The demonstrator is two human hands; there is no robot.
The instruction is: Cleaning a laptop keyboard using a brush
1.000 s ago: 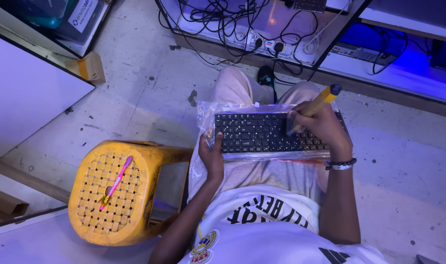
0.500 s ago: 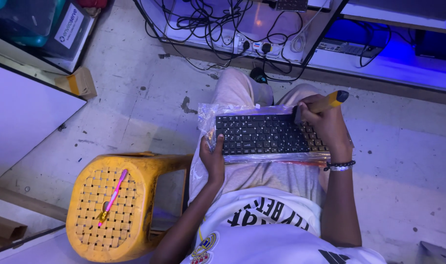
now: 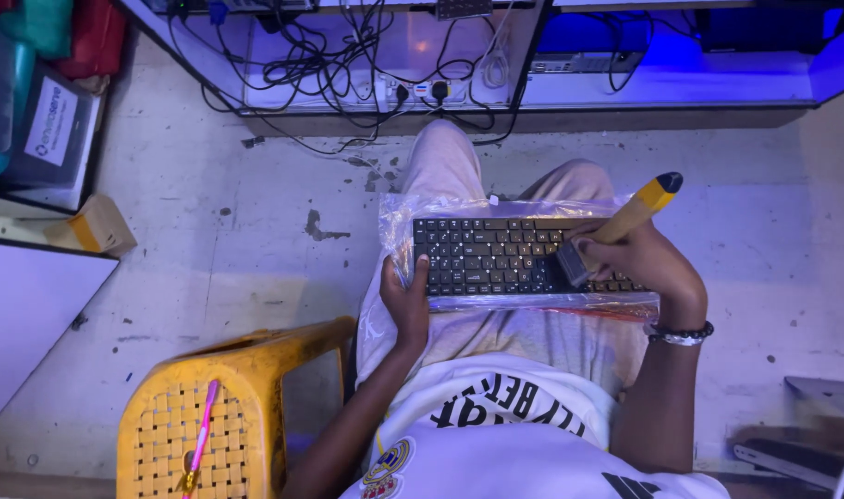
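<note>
Both hands are busy on the black keyboard (image 3: 496, 256), which is lying across our lap on a clear plastic bag (image 3: 399, 226). Our left hand (image 3: 406, 300) is gripping the keyboard's left end, thumb pressing on top of the keys. Our right hand (image 3: 639, 268) is wrapping its fingers around a yellow-handled brush (image 3: 625, 222), its bristle end touching the keys on the right side. Beside our left leg, a yellow plastic stool (image 3: 214, 416) is carrying a pink pen (image 3: 201, 434).
</note>
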